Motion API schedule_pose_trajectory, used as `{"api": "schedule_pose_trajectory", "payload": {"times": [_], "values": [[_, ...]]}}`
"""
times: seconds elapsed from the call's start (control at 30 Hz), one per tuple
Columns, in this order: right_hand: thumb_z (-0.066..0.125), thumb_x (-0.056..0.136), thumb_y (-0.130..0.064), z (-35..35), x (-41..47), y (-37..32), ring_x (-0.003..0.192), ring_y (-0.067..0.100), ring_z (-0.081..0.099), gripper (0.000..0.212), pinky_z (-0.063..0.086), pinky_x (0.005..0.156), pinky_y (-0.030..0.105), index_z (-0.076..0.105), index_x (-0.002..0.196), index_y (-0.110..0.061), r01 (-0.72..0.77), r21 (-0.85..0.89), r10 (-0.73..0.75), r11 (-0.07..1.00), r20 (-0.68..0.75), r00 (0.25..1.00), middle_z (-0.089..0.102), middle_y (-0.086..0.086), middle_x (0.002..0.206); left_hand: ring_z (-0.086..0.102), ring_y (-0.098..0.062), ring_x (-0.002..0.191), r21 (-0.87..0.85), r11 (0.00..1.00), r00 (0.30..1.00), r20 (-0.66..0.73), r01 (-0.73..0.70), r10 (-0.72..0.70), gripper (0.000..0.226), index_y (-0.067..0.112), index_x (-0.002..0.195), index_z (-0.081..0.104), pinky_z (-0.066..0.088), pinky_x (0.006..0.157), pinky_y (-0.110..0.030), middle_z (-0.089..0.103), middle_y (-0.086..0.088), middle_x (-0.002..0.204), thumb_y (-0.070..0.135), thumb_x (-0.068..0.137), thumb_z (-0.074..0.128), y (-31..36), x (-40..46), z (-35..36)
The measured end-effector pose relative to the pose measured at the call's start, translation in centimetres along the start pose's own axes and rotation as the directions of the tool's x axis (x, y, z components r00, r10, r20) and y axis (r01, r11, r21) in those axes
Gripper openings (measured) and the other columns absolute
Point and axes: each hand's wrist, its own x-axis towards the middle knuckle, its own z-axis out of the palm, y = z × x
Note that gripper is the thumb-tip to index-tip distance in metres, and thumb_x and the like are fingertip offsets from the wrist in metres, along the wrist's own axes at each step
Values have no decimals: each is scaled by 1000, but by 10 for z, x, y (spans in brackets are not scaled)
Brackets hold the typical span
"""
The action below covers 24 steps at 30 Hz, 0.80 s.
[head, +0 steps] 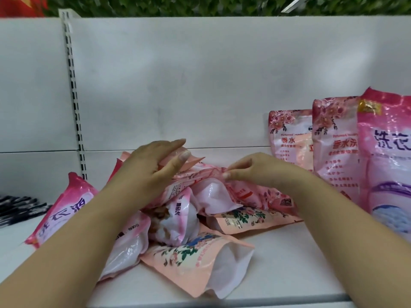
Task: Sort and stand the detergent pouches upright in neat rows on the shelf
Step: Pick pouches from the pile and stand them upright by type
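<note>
Leftmost, black pens (pixel 21 207) lying in a bunch on the white shelf (pixel 289 263), beside a slotted metal upright (pixel 74 96) on the back panel. Next, a bright pink pouch (pixel 64 214) lying tilted at the left edge of the heap, partly under the left forearm. Then the heap of pouches (pixel 200 210) itself, tumbled flat and crosswise in the middle of the shelf: pale pink ones, white-backed ones, and a salmon pouch with flowers (pixel 200 263) lying nearest the front edge. Left hand (pixel 151 165) resting on top of the heap, fingers nearly straight and spread over the topmost pouch (pixel 189 165), thumb pressed against its near side. Right hand (pixel 246 170) just beside it, fingers loosely curled, thumb and forefinger pinching a crinkled edge of a pouch on top of the heap. Farther right, three pouches standing upright in a row running toward the front edge: two pale floral pouches (pixel 289 138) behind, and a larger bright pink standing pouch (pixel 387 156) in front at the frame's right edge.
</note>
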Motion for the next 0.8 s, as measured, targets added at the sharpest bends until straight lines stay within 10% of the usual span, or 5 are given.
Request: {"api": "schedule_pose_trajectory", "payload": {"times": [0.17,0.3,0.6,0.7,0.8], "values": [[63,86,-27,15,6,-1,69,3,52,20,36,52,2,73,98,-14,111,-12,-111,994,-223,969,66,-9,85,31,-11,127,62,998,993,-114,-25,32,70,39,121,55,19,99,-23,47,10,131,72,69,23,3,-2,0],[56,90,-23,2,9,-2,66,19,60,18,54,70,31,67,101,-14,129,325,29,937,-440,898,66,-4,83,40,-5,115,68,989,986,-92,-134,140,82,33,114,64,29,101,-34,50,20,113,83,72,15,4,0,1],[66,81,-11,-40,4,-44,66,25,68,7,57,69,41,66,76,-7,522,827,215,210,-560,800,71,10,74,33,-3,124,155,977,989,32,-149,145,111,33,126,55,17,104,-32,51,18,131,91,55,-8,10,3,4],[66,80,-10,-36,8,-74,83,34,66,9,50,83,58,64,73,-5,488,851,187,192,-520,833,68,22,96,5,23,122,89,986,988,62,-143,138,90,61,122,22,-3,104,-15,20,41,131,98,44,-3,14,-3,3],[61,81,-5,-18,12,-111,75,36,66,4,54,63,53,61,83,-1,339,940,112,36,-341,933,65,29,95,12,4,136,-180,983,997,61,-26,38,94,65,126,9,12,115,-38,23,30,140,101,40,20,15,-8,0]]}}
